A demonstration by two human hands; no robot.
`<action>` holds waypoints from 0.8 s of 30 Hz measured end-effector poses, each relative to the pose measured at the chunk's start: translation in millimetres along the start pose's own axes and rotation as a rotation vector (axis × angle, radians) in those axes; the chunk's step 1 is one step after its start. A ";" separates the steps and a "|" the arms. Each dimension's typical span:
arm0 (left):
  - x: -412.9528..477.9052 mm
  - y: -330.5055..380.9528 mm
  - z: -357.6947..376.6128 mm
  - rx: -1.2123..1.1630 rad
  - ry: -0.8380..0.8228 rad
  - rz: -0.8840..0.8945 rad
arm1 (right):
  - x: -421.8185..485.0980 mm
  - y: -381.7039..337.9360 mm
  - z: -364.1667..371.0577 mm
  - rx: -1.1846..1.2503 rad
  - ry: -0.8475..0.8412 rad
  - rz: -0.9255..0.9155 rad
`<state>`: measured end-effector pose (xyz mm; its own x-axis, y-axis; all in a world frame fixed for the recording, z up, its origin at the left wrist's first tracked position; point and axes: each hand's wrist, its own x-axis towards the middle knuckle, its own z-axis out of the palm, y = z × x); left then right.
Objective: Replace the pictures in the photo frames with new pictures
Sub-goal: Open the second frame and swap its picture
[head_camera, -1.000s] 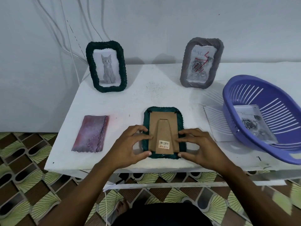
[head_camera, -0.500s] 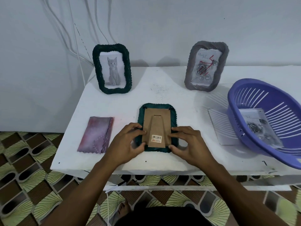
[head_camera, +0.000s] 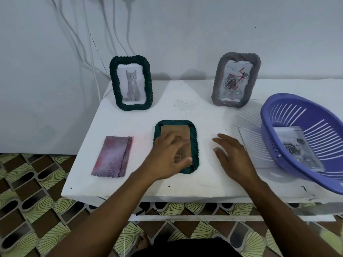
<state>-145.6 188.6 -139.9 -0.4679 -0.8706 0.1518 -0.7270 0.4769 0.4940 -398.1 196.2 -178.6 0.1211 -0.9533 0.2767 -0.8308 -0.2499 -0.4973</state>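
Note:
A green woven photo frame [head_camera: 194,138] lies face down on the white table [head_camera: 185,108], its brown cardboard back up. My left hand [head_camera: 167,156] hovers blurred over the cardboard back with fingers spread. My right hand [head_camera: 230,154] is off the frame, to its right, fingers straight above the table. A dark green frame [head_camera: 130,83] with a cat picture stands at the back left. At the back right stands a grey frame [head_camera: 235,80] with a rose picture. A rose picture [head_camera: 295,147] lies in the purple basket [head_camera: 278,115].
A folded pink-purple cloth [head_camera: 113,156] lies left of the face-down frame. A white sheet [head_camera: 254,143] sits partly under the basket. Cables [head_camera: 89,52] hang down the wall at the left. The table's front edge is close to me.
Both hands have let go of the frame's sides. The left hand moved over the cardboard back, and the right hand moved away to the right. The camera moved closer.

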 end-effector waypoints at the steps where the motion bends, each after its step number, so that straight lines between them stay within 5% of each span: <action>1: 7.5 8.9 7.0 0.089 -0.089 0.002 | -2.0 5.9 -1.0 -0.036 -0.002 -0.007; 4: 21.3 21.4 30.3 0.340 -0.222 -0.053 | -6.7 11.4 0.9 -0.074 -0.010 -0.031; 9: 20.0 16.9 45.2 0.322 -0.040 -0.041 | -5.2 8.6 0.9 -0.025 -0.005 -0.009; 17: 9.8 29.7 -15.2 -0.448 0.291 -0.011 | 4.6 -6.4 -1.0 0.087 0.015 0.090; 21: -8.4 13.6 -41.2 -0.824 0.354 -0.184 | 13.9 -40.6 8.7 0.231 -0.042 0.112; 24: -27.9 -10.3 -43.8 -0.852 0.327 -0.376 | 22.7 -66.1 18.6 0.314 -0.102 0.134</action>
<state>-103.0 202.7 -111.7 -0.0255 -0.9994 0.0244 -0.1347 0.0276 0.9905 -330.4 188.0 -154.7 0.0888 -0.9892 0.1163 -0.6377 -0.1462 -0.7563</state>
